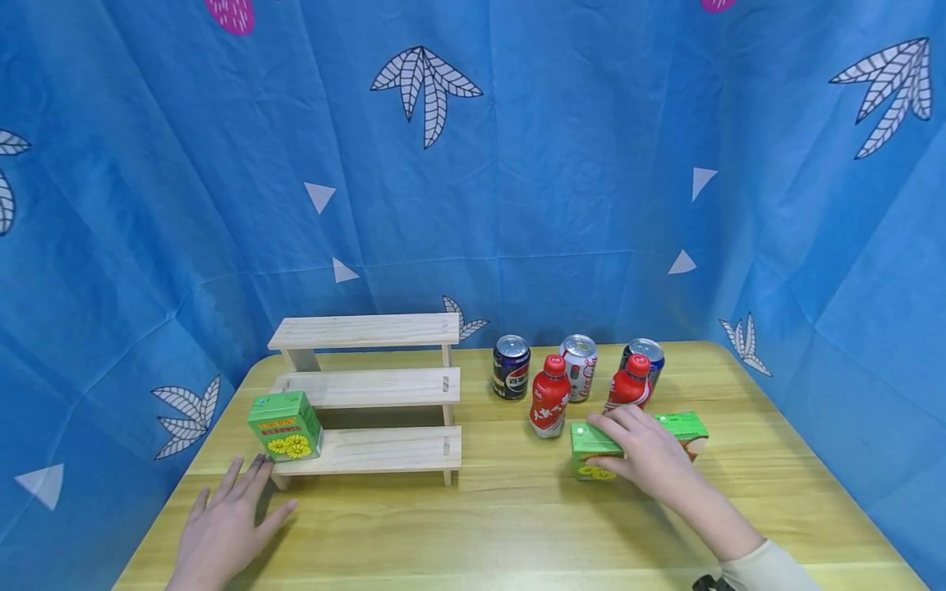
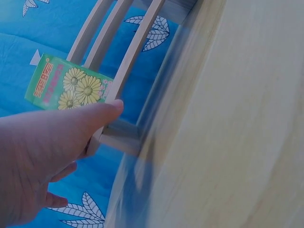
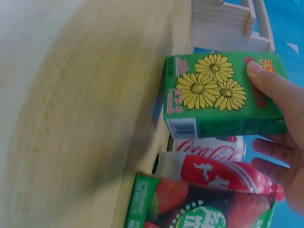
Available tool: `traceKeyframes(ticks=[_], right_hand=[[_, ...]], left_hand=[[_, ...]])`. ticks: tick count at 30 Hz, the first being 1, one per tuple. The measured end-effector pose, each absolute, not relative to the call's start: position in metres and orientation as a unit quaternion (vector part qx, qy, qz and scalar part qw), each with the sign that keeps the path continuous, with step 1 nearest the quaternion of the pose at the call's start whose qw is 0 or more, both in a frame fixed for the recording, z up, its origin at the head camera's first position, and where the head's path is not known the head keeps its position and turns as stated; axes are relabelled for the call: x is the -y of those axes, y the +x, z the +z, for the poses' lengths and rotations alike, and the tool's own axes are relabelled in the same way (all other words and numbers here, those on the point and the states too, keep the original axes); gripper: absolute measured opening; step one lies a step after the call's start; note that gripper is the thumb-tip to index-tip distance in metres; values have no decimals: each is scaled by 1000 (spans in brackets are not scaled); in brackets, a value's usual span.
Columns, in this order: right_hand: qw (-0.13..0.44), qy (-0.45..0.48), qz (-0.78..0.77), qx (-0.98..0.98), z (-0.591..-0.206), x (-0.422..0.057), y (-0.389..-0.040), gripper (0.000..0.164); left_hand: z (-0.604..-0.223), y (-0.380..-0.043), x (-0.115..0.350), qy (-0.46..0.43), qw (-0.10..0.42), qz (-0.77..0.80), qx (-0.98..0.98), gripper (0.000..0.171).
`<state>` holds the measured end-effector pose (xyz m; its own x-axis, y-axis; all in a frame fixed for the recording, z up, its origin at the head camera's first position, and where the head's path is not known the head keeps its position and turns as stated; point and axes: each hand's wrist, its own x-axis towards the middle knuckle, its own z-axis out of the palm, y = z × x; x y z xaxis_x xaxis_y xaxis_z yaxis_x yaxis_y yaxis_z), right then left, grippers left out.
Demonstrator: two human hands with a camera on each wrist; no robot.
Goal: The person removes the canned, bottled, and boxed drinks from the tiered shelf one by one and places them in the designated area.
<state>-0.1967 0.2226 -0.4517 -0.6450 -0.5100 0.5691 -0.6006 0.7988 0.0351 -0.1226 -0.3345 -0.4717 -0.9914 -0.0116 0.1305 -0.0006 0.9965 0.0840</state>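
My right hand (image 1: pixel 646 451) grips a green drink carton (image 1: pixel 586 443) printed with yellow flowers, thumb on its front in the right wrist view. The carton stands upright, low over the table. Just to its right is a second green carton (image 1: pixel 686 424) with a reddish picture, partly hidden behind the hand. My left hand (image 1: pixel 225 521) has its fingers extended at the lower left corner of a three-tier wooden shelf (image 1: pixel 369 330) and holds nothing. A matching flower carton (image 1: pixel 284 423) stands on the left end of the shelf's lowest tier.
Behind the right hand are two red bottles (image 1: pixel 550 398), a dark Pepsi can (image 1: pixel 511 368), a white Coca-Cola can (image 1: pixel 579 365) and another dark can (image 1: pixel 650 353). A blue patterned curtain (image 1: pixel 562 164) surrounds the wooden table (image 1: pixel 443 542).
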Motion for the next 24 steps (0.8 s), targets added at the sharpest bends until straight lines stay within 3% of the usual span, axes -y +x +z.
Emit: traceKeyframes(ticks=[24], right_hand=[[269,310,56,910,-450,-235,-202,62]], left_hand=[[-473,-123,334,4,61,-48,997,94]])
